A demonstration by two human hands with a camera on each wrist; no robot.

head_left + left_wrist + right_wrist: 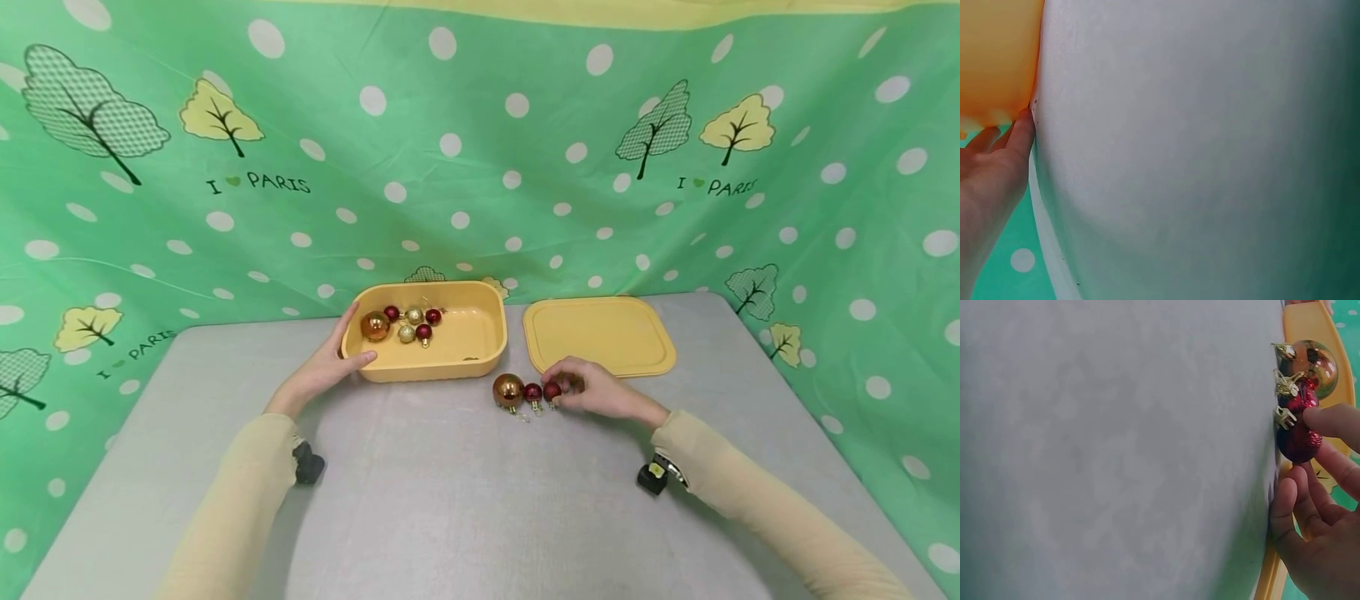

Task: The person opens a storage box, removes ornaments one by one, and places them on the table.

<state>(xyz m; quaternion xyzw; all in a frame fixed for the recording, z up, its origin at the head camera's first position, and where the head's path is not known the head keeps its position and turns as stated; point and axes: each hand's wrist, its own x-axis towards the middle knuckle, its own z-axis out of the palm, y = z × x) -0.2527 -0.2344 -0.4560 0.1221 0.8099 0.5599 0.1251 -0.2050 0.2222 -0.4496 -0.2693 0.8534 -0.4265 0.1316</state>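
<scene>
The small dark-red glittery ball ornament (552,390) is sitting on the grey tabletop (450,500), low and right of the frame's centre. At left, the left hand (327,364) is gripping the left end of a yellow rectangular plastic box (468,333) that is holding shiny ball ornaments (415,315). Near the centre, a large glossy copper ball (507,389) and a second small red ball (532,392) are forming a row with the first. The right hand (597,392), the nearer one, is pinching that end ornament from its right; the gold cap (553,404) is pointing toward the frame's bottom, and the box is lying to the upper left of the grip. Just above the right hand, a flat yellow lid (600,333) is resting.
</scene>
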